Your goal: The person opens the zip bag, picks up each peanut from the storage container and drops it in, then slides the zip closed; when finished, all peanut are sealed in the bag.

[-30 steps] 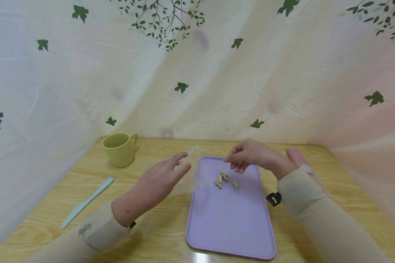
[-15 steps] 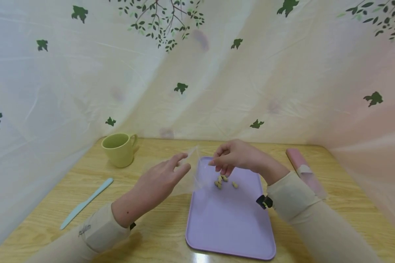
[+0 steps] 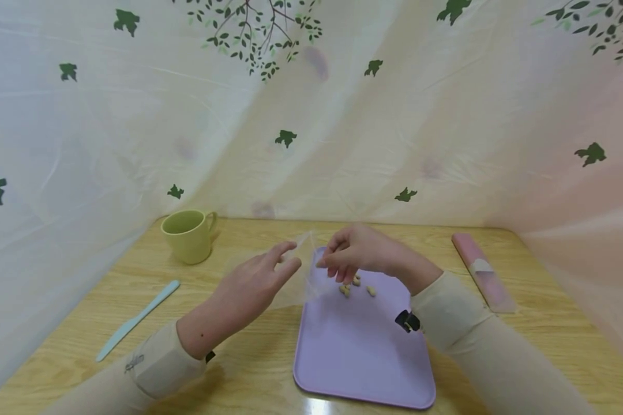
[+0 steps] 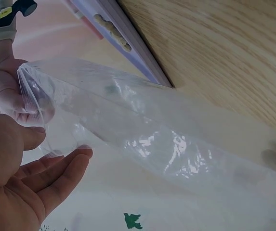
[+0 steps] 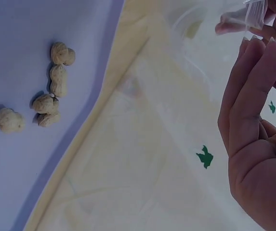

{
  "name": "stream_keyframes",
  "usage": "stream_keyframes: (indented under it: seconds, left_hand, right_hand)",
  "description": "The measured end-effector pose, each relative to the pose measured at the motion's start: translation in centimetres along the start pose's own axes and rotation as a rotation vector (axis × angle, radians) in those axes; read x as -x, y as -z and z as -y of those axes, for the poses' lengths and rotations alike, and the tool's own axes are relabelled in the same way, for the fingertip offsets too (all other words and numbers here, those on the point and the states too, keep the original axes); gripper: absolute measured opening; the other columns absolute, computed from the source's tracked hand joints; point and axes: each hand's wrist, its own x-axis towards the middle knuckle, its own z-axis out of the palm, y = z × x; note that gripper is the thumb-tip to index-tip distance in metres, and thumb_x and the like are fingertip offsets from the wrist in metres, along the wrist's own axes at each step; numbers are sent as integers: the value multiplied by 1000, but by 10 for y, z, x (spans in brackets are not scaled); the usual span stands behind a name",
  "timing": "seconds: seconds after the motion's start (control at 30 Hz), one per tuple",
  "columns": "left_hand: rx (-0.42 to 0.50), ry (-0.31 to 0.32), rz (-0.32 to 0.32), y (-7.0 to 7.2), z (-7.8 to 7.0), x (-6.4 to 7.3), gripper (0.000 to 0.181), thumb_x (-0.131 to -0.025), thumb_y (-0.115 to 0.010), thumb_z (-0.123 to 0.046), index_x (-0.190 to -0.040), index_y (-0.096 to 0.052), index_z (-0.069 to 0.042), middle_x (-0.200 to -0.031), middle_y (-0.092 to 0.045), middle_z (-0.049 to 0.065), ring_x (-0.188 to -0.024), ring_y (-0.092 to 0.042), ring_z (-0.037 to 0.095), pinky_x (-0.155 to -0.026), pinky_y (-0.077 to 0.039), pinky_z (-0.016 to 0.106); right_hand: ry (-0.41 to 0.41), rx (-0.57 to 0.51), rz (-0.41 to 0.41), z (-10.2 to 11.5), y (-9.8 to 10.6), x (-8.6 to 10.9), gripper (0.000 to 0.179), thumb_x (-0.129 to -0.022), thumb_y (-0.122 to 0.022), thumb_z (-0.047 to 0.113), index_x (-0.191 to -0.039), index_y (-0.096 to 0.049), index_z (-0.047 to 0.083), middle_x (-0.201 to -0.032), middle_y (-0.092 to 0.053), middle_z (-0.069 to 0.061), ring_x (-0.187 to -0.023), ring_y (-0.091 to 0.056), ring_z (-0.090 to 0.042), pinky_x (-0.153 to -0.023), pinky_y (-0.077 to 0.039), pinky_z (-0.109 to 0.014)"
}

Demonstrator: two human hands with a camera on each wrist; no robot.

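My left hand [image 3: 251,279] holds a clear plastic bag [image 4: 157,134] by its mouth, thumb and fingers spread apart at the rim. The bag hangs over the tray's left edge. My right hand [image 3: 360,253] is over the purple tray [image 3: 363,346], fingertips drawn together close to the bag mouth. In the right wrist view its fingers [image 5: 253,86] lie side by side near the bag rim; whether something small is pinched between them is hidden. Below it, several peanuts [image 5: 58,79] in their shells lie on the tray, one set apart from the others.
A yellow-green mug [image 3: 187,239] stands at the back left. Nearer on that side lies a pale blue knife [image 3: 137,320]. To the tray's right is a long pink packet [image 3: 483,274] with a white band. A patterned curtain [image 3: 337,173] closes off the table behind.
My right hand has moved left across the tray's far part to the bag mouth, with its fingertips still together. My left hand and the bag have stayed in place.
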Motion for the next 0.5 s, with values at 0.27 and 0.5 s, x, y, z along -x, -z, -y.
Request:
stream_keyframes:
  seconds: [0.27,0.5]
  left_hand:
    - [11,2,-8,-1,0,0,38,-91,-73,10,-121,-58,-9,-136,-67,18,-87,-79,25,-65,-64,33]
    - [10,3,1,-1,-1,0,37,-92,-73,9,-121,-59,-10,-136,-67,18,-86,-79,24,-65,-64,34]
  right_hand:
    - [-24,46,-37,-4,4,2,29,-104,-69,35,-109,-74,7,-97,-78,-15,-77,-77,-31,-74,-67,-40]
    - [-39,19,-72,-8,11,4,35,-108,-61,36,-120,-72,4,-97,-77,-12,-75,-76,-26,-77,-67,-41]
